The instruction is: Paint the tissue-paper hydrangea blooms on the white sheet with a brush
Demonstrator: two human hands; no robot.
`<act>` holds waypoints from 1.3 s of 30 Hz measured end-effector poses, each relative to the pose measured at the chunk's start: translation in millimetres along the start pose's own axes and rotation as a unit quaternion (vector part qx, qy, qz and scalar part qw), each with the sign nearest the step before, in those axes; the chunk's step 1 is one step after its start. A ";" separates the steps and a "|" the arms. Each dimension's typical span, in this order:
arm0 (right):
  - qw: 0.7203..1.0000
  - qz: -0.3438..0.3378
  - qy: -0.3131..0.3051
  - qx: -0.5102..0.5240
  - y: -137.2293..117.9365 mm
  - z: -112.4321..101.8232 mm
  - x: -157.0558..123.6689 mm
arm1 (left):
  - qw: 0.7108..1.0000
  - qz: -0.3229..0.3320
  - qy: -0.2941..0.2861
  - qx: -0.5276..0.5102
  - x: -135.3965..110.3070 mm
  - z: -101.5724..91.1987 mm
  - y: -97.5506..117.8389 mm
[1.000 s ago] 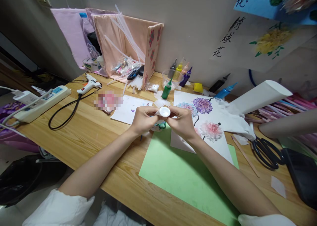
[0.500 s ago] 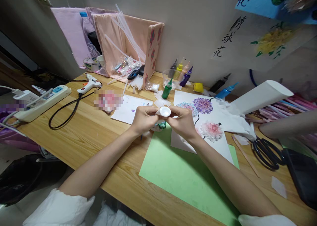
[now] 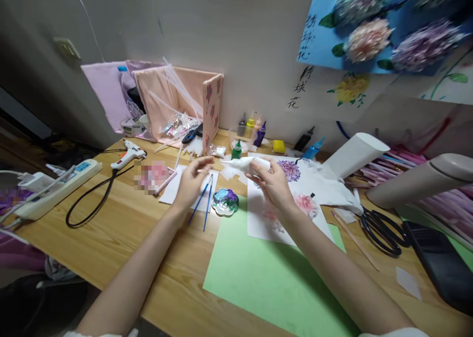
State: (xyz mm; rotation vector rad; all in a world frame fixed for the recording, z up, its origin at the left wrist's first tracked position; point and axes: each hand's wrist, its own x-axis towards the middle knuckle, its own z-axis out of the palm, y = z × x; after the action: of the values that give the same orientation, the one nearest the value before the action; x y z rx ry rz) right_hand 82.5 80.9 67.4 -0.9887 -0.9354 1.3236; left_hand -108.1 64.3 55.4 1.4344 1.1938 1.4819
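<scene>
My right hand (image 3: 272, 182) is closed around a white squeeze bottle (image 3: 244, 164), whose narrow tip points left. My left hand (image 3: 191, 183) is apart from the bottle, its fingers loosely bent and spread with nothing between them. It hovers above a white sheet (image 3: 172, 191) and two blue paintbrushes (image 3: 200, 200). Between my hands, on the table, sits a flower-shaped palette (image 3: 225, 202) with blue, purple and green paint in it. Under my right arm lies a white paper (image 3: 254, 228) with purple and pink paper flowers (image 3: 306, 205), partly on a green sheet (image 3: 247, 278).
Paint bottles (image 3: 236, 150) and a clear plastic cup (image 3: 242, 136) stand at the back. On the left lie a glue gun (image 3: 129, 153) and a power strip (image 3: 61, 188). Black-handled scissors (image 3: 384, 231), a phone (image 3: 438, 265) and a grey cylinder (image 3: 417, 182) occupy the right.
My hands have parted: the left let go of the white bottle and moved left, while the right keeps it, now tipped sideways. The palette and brushes show more fully; the view has tilted up.
</scene>
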 end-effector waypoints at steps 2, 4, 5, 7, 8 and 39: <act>0.993 0.083 -0.019 0.085 -0.5 3.0 -0.3 | 0.996 0.006 -0.090 0.016 -2.3 14.6 -0.9; 0.977 0.147 -0.066 0.137 0.0 7.1 -3.7 | 0.993 0.004 -0.120 -0.017 -3.4 30.6 0.2; 0.970 0.166 -0.092 0.153 0.5 8.9 -6.0 | 0.991 -0.001 -0.128 -0.048 -2.7 37.2 1.4; 0.960 0.177 -0.147 0.160 1.4 11.1 -10.8 | 0.987 -0.013 -0.128 -0.098 1.4 45.5 4.4; 0.960 0.171 -0.171 0.143 1.7 11.3 -12.7 | 0.986 -0.017 -0.124 -0.109 4.5 47.1 6.0; 0.823 -0.139 0.003 -0.550 -77.8 -33.2 133.9 | 0.982 0.010 -0.024 0.185 72.8 0.9 -13.9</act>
State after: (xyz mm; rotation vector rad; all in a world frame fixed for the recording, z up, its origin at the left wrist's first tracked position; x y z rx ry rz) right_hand 143.8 213.5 128.6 -1.6121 -1.8301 0.4298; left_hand -115.8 137.5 64.1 1.7175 1.4859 1.2738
